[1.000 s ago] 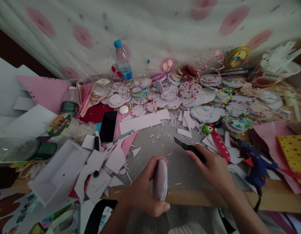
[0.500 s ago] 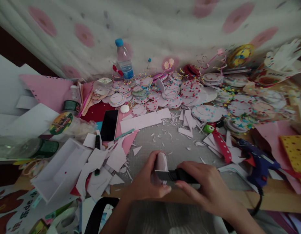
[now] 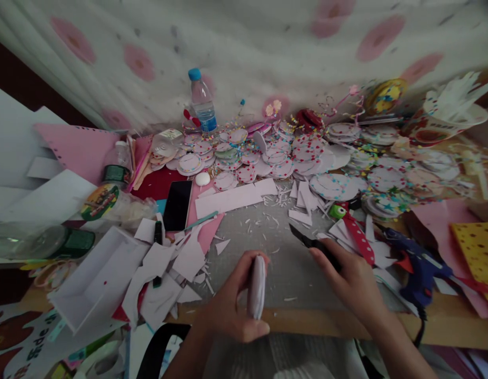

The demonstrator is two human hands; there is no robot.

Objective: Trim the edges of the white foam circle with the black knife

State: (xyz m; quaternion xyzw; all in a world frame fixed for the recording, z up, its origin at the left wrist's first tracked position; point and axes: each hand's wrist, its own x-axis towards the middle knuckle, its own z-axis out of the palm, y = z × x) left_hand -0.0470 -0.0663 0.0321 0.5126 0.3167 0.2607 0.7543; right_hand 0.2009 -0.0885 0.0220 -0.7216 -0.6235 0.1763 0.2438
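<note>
A white disc (image 3: 257,287), seen edge-on, stands upright between the thumb and fingers of my left hand (image 3: 238,305) at the table's front edge. My right hand (image 3: 352,276) is closed around the black handle of a utility knife (image 3: 317,245). The dark blade points up and left over the grey cutting mat (image 3: 281,273), apart from the disc. White paper shavings lie scattered on the mat beyond both hands.
Many decorated white discs (image 3: 275,152) are piled along the back. A glue gun (image 3: 415,263) lies at right. At left are a phone (image 3: 178,205), an open white box (image 3: 99,279) and paper scraps (image 3: 190,255). A water bottle (image 3: 203,102) stands behind.
The knife has moved away from the disc, to the right and up with my right hand. My left hand still holds the disc, now lower and slightly left.
</note>
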